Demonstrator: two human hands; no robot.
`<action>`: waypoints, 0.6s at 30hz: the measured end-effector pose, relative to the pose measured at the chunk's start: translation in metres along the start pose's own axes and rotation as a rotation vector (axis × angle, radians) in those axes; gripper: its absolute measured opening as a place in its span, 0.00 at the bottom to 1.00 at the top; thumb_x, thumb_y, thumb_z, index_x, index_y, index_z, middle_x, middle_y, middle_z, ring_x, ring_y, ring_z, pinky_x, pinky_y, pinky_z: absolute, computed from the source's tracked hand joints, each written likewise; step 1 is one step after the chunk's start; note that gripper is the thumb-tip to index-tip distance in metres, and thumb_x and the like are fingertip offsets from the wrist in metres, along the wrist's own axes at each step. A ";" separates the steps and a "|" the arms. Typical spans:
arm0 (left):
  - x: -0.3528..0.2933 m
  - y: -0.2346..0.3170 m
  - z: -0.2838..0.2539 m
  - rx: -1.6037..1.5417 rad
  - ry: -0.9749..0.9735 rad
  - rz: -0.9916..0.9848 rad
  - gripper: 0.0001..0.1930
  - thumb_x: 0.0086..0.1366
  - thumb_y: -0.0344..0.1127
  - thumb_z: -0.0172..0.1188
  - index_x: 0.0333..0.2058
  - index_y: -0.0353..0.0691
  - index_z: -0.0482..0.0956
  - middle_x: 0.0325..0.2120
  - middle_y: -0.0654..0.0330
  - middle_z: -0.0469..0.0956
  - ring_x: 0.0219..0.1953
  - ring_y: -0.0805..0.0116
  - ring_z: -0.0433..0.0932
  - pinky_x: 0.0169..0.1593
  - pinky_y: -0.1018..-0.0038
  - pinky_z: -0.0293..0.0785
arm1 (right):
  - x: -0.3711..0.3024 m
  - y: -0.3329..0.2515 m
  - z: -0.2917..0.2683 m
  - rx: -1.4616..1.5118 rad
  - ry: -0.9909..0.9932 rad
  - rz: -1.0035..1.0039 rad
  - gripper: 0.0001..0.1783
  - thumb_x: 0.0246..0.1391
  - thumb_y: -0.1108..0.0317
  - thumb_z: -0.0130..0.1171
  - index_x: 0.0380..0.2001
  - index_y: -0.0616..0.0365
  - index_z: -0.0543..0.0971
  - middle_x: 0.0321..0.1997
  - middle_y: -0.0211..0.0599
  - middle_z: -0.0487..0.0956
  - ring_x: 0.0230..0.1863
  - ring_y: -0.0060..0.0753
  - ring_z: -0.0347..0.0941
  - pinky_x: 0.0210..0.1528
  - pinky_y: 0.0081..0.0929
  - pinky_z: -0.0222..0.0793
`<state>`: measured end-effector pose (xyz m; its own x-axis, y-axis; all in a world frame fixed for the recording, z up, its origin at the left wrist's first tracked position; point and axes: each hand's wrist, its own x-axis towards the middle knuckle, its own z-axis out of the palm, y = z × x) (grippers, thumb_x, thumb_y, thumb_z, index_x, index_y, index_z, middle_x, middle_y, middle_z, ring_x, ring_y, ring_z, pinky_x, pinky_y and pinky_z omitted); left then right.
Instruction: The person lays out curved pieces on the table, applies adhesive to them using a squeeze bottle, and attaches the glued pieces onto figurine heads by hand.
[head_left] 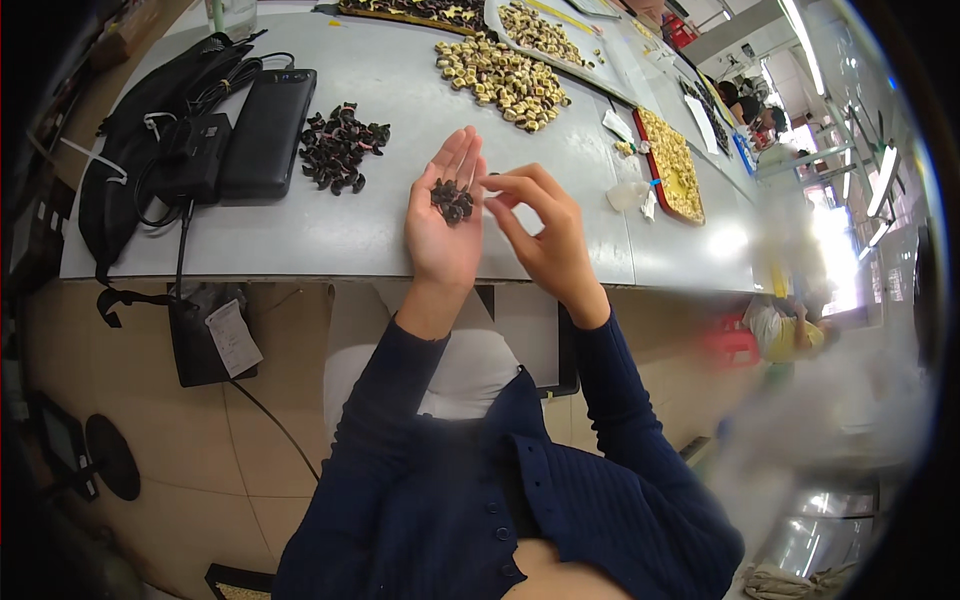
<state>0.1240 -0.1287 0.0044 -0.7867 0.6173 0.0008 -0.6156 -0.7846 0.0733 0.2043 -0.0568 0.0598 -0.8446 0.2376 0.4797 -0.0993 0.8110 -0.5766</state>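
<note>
Left hand (445, 245): palm up, fingers extended, bearing small dark pieces (452, 203); right hand (556, 228): thumb and forefinger nearly pinched beside them, any hold unclear to us; dark pile (342, 150): on table (350, 240), leftward; we should keep the palm level, picking singly

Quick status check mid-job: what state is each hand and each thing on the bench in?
Left hand: open, palm up
Right hand: curled, nearly pinched; grip unclear
Dark pieces in palm: loose, heaped
Dark pile: loose on the table
Gold-coloured pile: loose, spread out
Red-rimmed tray: holding yellowish pieces
Black flat device: lying flat
</note>
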 end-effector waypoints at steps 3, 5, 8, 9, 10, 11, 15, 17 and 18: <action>0.001 0.000 -0.002 0.100 -0.036 0.009 0.24 0.71 0.38 0.33 0.59 0.29 0.61 0.62 0.50 0.61 0.65 0.61 0.58 0.66 0.66 0.59 | 0.003 0.002 0.007 0.001 -0.038 0.022 0.11 0.48 0.78 0.62 0.38 0.62 0.81 0.33 0.37 0.78 0.33 0.29 0.76 0.38 0.23 0.71; 0.001 -0.001 -0.005 0.153 -0.040 0.009 0.24 0.71 0.39 0.32 0.59 0.32 0.62 0.62 0.52 0.61 0.65 0.62 0.58 0.64 0.66 0.61 | 0.004 0.004 0.009 -0.003 -0.071 0.026 0.10 0.48 0.78 0.62 0.37 0.62 0.81 0.32 0.37 0.79 0.34 0.29 0.76 0.38 0.23 0.71; 0.001 -0.002 -0.003 0.175 -0.049 0.001 0.24 0.71 0.40 0.32 0.60 0.33 0.62 0.63 0.53 0.61 0.65 0.62 0.58 0.62 0.66 0.62 | 0.006 0.008 0.011 0.058 -0.050 0.065 0.09 0.47 0.77 0.62 0.35 0.62 0.81 0.33 0.37 0.80 0.34 0.30 0.76 0.38 0.24 0.71; 0.001 -0.002 -0.001 0.175 -0.046 -0.001 0.24 0.71 0.40 0.32 0.60 0.33 0.62 0.63 0.53 0.61 0.65 0.62 0.58 0.62 0.66 0.62 | 0.006 0.009 0.010 0.067 -0.055 0.072 0.09 0.47 0.77 0.62 0.35 0.62 0.81 0.33 0.37 0.80 0.34 0.29 0.77 0.39 0.24 0.71; 0.000 -0.002 0.002 0.138 -0.016 -0.020 0.24 0.71 0.40 0.31 0.59 0.31 0.63 0.62 0.52 0.62 0.65 0.63 0.58 0.65 0.67 0.57 | 0.006 0.009 0.010 0.076 -0.061 0.079 0.09 0.47 0.77 0.62 0.35 0.62 0.81 0.34 0.37 0.81 0.35 0.28 0.77 0.39 0.23 0.71; -0.001 -0.002 0.004 0.100 0.012 -0.040 0.25 0.71 0.39 0.30 0.58 0.30 0.64 0.61 0.51 0.64 0.66 0.64 0.58 0.69 0.68 0.51 | 0.006 0.009 0.010 0.075 -0.060 0.082 0.09 0.47 0.77 0.62 0.35 0.62 0.81 0.34 0.37 0.81 0.35 0.28 0.77 0.39 0.23 0.71; 0.000 -0.001 0.000 0.108 -0.010 -0.022 0.25 0.71 0.39 0.32 0.58 0.29 0.64 0.60 0.51 0.64 0.65 0.63 0.59 0.68 0.68 0.53 | 0.006 0.007 0.009 0.152 0.044 0.109 0.14 0.47 0.76 0.63 0.39 0.59 0.78 0.34 0.34 0.82 0.35 0.27 0.78 0.37 0.24 0.70; 0.001 -0.001 0.001 0.009 -0.008 -0.011 0.24 0.70 0.37 0.35 0.59 0.25 0.59 0.61 0.46 0.60 0.65 0.58 0.58 0.68 0.65 0.56 | 0.004 0.015 -0.004 0.114 0.092 0.171 0.16 0.50 0.76 0.62 0.44 0.62 0.75 0.38 0.32 0.81 0.41 0.21 0.76 0.43 0.20 0.69; 0.002 0.000 0.000 0.011 -0.005 -0.009 0.24 0.70 0.37 0.35 0.59 0.25 0.59 0.61 0.46 0.60 0.65 0.58 0.58 0.68 0.65 0.56 | 0.004 0.018 -0.013 0.104 0.117 0.197 0.15 0.51 0.75 0.62 0.43 0.61 0.76 0.38 0.33 0.81 0.40 0.21 0.76 0.42 0.21 0.69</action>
<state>0.1229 -0.1277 0.0040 -0.7809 0.6246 0.0048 -0.6221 -0.7784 0.0840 0.2056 -0.0345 0.0598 -0.7869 0.4509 0.4213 0.0027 0.6852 -0.7283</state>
